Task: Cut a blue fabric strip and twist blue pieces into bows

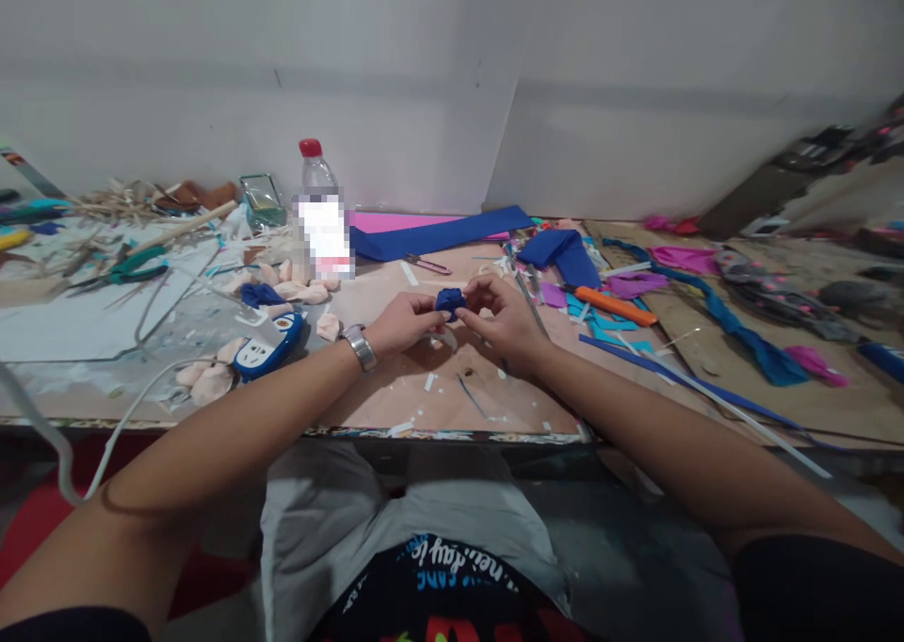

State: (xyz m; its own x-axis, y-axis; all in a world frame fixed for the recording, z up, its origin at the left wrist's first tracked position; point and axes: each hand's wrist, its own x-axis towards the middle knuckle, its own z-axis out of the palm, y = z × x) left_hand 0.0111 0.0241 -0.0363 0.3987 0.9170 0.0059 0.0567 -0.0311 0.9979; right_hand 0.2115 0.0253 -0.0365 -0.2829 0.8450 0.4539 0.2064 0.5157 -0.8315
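A small bunched piece of dark blue crepe paper [450, 304] is pinched between my two hands above the worktable. On its left side, my left hand [404, 324] grips it with thumb and fingertips; a metal watch is on that wrist. From the right, my right hand [503, 317] holds the same piece between thumb and curled fingers. The far side of the piece is hidden. Behind my hands lie a long blue paper strip [444, 235] and small pink-handled scissors [429, 264]. A folded blue strip [563, 254] rests beyond my right hand.
An orange utility knife [614, 306] lies right of my hands among coloured scraps. At left are a blue-and-white power strip [269, 345], pale pink crumpled pieces [212, 378], green-handled pliers [134, 270] and a red-capped bottle [311, 157]. A white cable [120, 430] crosses the left edge.
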